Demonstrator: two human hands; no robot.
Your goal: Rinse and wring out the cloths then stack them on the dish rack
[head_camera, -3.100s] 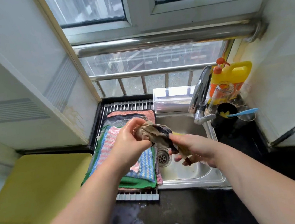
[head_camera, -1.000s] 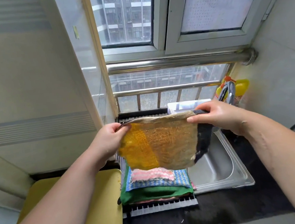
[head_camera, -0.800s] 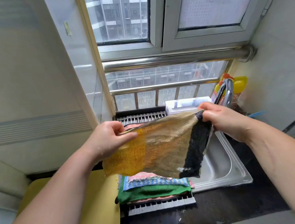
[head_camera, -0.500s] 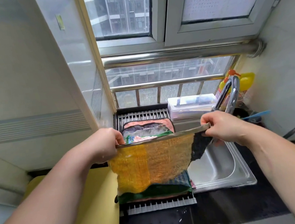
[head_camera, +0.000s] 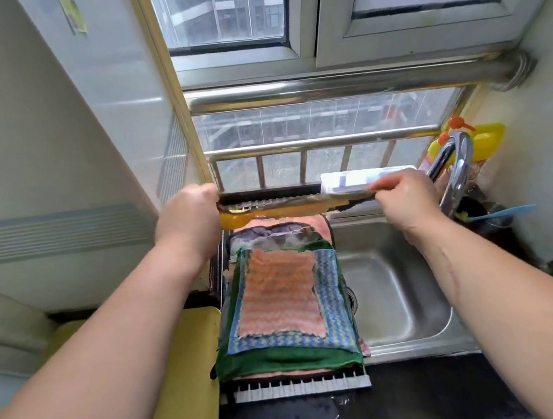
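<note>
1. The left hand (head_camera: 188, 216) and left forearm (head_camera: 136, 321) are bare to the near edge.
2. The right hand (head_camera: 404, 194) and right forearm (head_camera: 491, 295) are bare too.
3. A faint, long, thin mark (head_camera: 453, 272) runs along the right forearm.

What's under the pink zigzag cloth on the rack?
Under the pink zigzag cloth lies a blue patterned cloth, then a green cloth, all on the dish rack. Any cloths between are covered.

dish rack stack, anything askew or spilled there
The top pink zigzag cloth lies slightly crooked on the blue knitted cloth, and the folded layers don't line up. Water is splashed on the black countertop in front of the metal dish rack. Nothing looks damaged.
</note>
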